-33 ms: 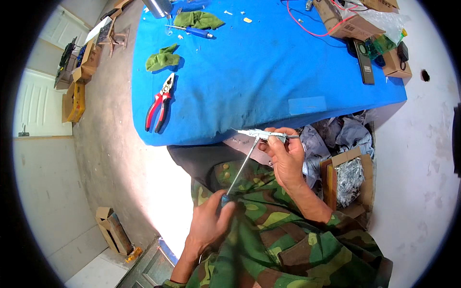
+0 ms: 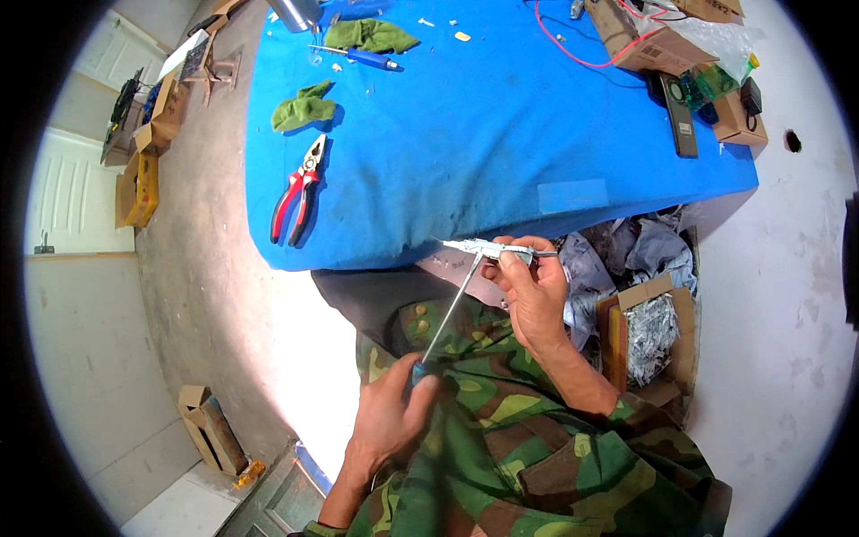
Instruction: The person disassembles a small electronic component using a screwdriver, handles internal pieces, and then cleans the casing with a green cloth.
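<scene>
A: Starting left of our hands, what do we have?

B: Well left of our grip, on the floor by the wall, yellow and brown cartons point(image 2: 136, 183) are stacked, and a small brown box point(image 2: 212, 428) lies open lower down. Nearer, on the blue table point(image 2: 501, 143), red pliers point(image 2: 300, 190) lie above our left hand, with a green rag point(image 2: 304, 109) beyond them.

A: And our left hand?

B: Our left hand point(image 2: 391, 419) is closed round the blue handle of a screwdriver point(image 2: 452, 309), over our lap. The shaft slants up and right to the part point(image 2: 495, 250).

A: The part itself?

B: A slim pale metal piece, held level just below the table edge. Our right hand point(image 2: 534, 291) pinches it between thumb and fingertips, closed tight on it. The tip meets it near its left end.

A: So which step are we in?

B: We judge we're driving or loosening a screw in it. The next move calls for keeping the tip seated and the part steady while we twist; a slip would skid the tip toward our fingers.

A: Right of our grip?

B: Just beside it, a brown carton point(image 2: 649, 331) of grey crumpled scraps. Far up the table, brown boxes point(image 2: 646, 40), one with a pale label, a black remote point(image 2: 680, 112) and a clear bag point(image 2: 716, 36).
</scene>
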Tool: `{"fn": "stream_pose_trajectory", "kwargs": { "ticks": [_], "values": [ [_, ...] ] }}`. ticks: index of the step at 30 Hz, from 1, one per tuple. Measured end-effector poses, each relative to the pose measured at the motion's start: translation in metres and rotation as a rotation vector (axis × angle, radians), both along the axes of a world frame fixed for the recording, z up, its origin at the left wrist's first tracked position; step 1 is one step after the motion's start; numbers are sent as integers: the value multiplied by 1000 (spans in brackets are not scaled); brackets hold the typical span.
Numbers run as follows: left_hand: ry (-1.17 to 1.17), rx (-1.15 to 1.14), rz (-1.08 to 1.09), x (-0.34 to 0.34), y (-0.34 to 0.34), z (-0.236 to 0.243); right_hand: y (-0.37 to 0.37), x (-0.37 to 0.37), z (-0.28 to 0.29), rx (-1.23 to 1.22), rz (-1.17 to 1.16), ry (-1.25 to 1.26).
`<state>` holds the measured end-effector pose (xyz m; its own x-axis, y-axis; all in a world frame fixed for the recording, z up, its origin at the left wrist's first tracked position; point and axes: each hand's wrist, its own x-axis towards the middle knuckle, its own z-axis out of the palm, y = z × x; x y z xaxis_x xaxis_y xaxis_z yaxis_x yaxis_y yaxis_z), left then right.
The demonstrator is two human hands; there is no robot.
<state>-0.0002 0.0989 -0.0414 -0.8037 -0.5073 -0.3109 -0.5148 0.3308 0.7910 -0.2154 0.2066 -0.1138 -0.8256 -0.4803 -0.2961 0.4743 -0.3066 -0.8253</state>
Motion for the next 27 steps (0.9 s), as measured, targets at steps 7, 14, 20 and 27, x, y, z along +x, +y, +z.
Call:
{"fn": "stream_pose_trajectory", "kwargs": {
  "ticks": [7, 14, 20, 27],
  "values": [
    [-75, 113, 74, -1, 2, 4, -4, 1, -2, -2, -26, -3],
    [-29, 100, 92, 0, 3, -3, -3, 3, -6, 11, 23, 11],
    [-117, 65, 84, -3, 5, -1, -3, 3, -9, 68, 64, 113],
    [-33, -57, 58, -4, 9, -11, -2, 4, -9, 80, 68, 184]
  ]
}}
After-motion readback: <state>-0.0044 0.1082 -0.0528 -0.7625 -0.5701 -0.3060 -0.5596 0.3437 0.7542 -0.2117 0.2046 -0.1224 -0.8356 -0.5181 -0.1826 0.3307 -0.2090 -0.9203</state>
